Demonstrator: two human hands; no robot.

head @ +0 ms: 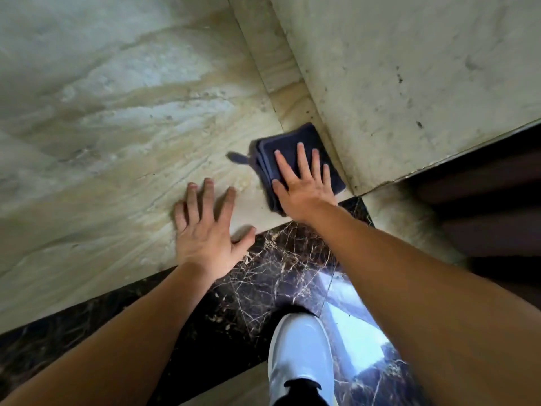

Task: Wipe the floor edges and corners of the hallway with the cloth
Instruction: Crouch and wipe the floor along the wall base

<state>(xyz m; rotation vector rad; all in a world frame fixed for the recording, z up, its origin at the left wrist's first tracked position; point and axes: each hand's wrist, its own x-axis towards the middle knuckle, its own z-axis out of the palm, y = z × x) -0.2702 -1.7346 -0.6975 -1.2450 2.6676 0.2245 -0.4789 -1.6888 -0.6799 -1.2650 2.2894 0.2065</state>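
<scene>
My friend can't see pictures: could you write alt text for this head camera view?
A person's right hand presses a folded dark blue cloth onto the beige marble floor beside the wall. The left hand rests spread beside it; a white shoe shows below.

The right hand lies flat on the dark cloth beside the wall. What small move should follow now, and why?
Probably push the cloth forward along the foot of the wall. The right hand presses it flat beside that wall, dark specks show on the strip just ahead, and the left hand braces on the floor.
</scene>
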